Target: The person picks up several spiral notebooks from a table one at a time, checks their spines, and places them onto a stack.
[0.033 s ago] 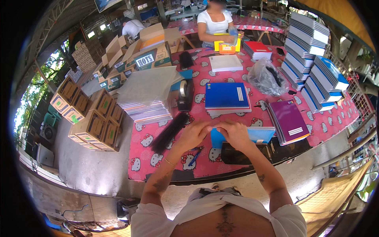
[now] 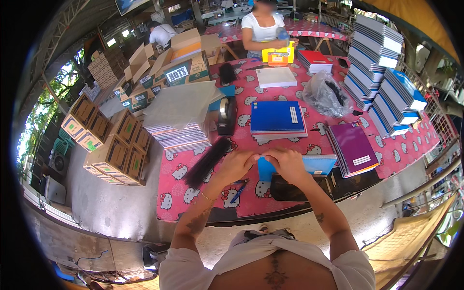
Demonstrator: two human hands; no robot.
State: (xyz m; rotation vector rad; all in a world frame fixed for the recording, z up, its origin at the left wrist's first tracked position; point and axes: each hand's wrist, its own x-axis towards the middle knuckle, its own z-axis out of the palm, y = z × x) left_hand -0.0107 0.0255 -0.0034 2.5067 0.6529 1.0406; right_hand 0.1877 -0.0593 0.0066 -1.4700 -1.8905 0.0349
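A light blue spiral notebook (image 2: 316, 164) stands on its long edge near the front of the table, its coil along the top. My right hand (image 2: 288, 163) is closed over the left end of its coiled edge. Just left of that corner, my left hand (image 2: 237, 164) has its fingertips pinched together, almost touching the right hand's. Anything between those fingertips is too small to make out. A black mat (image 2: 285, 187) lies below the notebook. Near my left wrist are a blue pen-like tool (image 2: 239, 191) and a bundle of black strands (image 2: 208, 163).
Blue notebooks (image 2: 275, 116) and purple notebooks (image 2: 353, 147) lie beyond my hands. A tape dispenser (image 2: 225, 118) stands beside a sheet-topped stack (image 2: 179, 108). Tall notebook piles (image 2: 372, 58) and a plastic bag (image 2: 326, 96) are at right. A co-worker (image 2: 263, 29) handles a yellow item opposite; cartons (image 2: 116, 150) stand left.
My hands and the light blue notebook show no clear movement. Across the table, the co-worker's hand and the clear bluish object by it have shifted slightly.
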